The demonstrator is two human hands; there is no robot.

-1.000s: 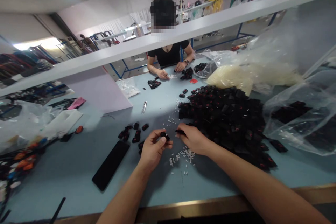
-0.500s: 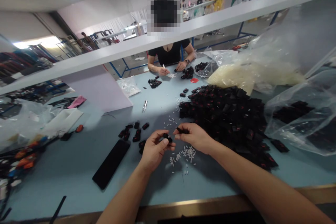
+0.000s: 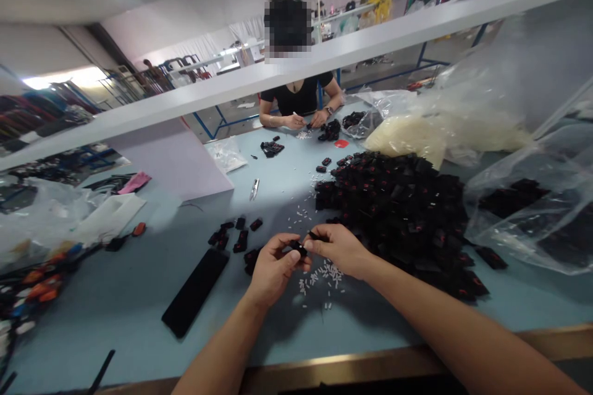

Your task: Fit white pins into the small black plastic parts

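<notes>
Pale blue surface spreads out under the fingers, and beyond them a white shelf slants across in front of a co-worker in a black top. Fingers of the left hand grip a small black piece between thumb and fingertips. On its right, the right hand has its fingers closed around a slim dark object, tips right up against the piece; whether they touch it, I cannot tell. Small white bits lie just below the right fingers. Right of and beyond them sits a big heap of black pieces. Left of the left fingers are a few loose black blocks and a black phone-like slab; farther beyond, small snips.
</notes>
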